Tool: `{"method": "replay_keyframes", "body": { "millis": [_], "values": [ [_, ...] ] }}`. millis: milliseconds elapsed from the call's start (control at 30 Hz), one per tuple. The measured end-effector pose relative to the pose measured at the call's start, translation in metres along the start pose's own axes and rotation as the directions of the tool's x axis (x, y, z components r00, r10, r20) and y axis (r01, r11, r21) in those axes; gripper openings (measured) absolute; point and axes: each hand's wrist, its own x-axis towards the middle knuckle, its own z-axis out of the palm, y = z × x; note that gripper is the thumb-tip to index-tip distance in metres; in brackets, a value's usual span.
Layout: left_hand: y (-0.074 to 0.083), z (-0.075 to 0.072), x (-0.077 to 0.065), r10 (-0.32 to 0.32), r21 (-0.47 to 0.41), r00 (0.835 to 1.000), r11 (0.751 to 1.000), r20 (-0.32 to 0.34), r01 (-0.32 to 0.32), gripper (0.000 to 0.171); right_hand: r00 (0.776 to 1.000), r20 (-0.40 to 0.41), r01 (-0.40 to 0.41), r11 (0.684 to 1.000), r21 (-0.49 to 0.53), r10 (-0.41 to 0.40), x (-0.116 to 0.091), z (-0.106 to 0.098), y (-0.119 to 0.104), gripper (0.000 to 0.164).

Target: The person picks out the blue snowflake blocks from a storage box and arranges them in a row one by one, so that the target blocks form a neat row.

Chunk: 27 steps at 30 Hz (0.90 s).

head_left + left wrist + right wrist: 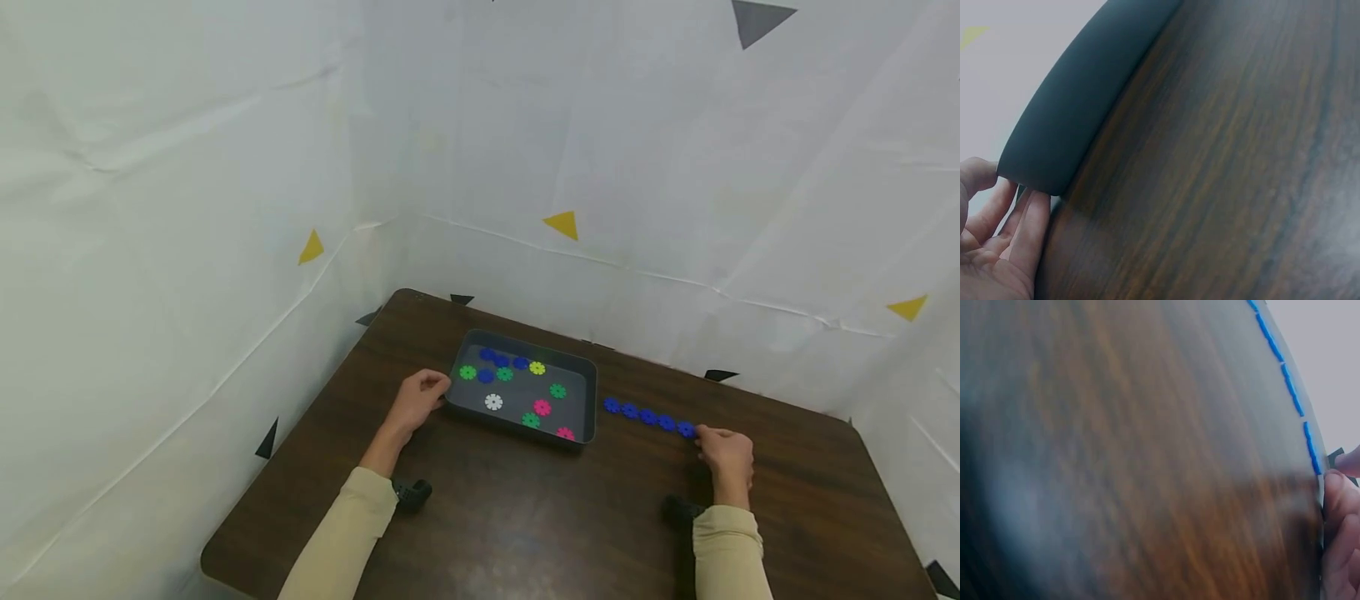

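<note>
My left hand (416, 406) grips the near left corner of a dark grey rectangular tray (517, 429), thumb near the rim and fingers along the outer wall. In the left wrist view, the hand (1007, 244) meets the end of the tray wall (1079, 100). Several blue notched plastic discs (648, 416) lie in a slanting row right of the tray. My right hand (727, 458) pinches the edge of the rightmost blue disc (686, 429). The right wrist view shows the fingertips right at the end disc (1311, 448), which lies flat.
Inside the tray are loose notched discs: several blue and green, pink ones (542, 407), a yellow one (537, 367) and a white one (493, 402). The brown wooden table (555, 517) has white sheeting (637, 167) behind it and at its left.
</note>
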Motion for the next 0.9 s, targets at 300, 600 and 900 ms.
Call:
{"method": "replay_keyframes", "body": {
  "millis": [300,600,900],
  "values": [
    [0.001,0.0,-0.001,0.0,0.001,1.0,1.0,0.005,0.0,0.032,1.0,-0.025,0.019,0.997,0.074,-0.018,-0.008,0.003,-0.009,0.053],
    [-0.002,-0.009,-0.001,-0.013,0.003,0.999,1.0,0.03,0.013,0.04,0.991,-0.003,0.133,0.956,0.262,-0.137,-0.027,0.034,-0.037,0.048],
    [0.002,-0.004,0.004,-0.021,-0.004,0.998,1.0,0.062,0.021,0.04,0.943,0.119,0.283,0.939,0.195,-0.31,-0.067,0.058,-0.09,0.049]
  ]
}}
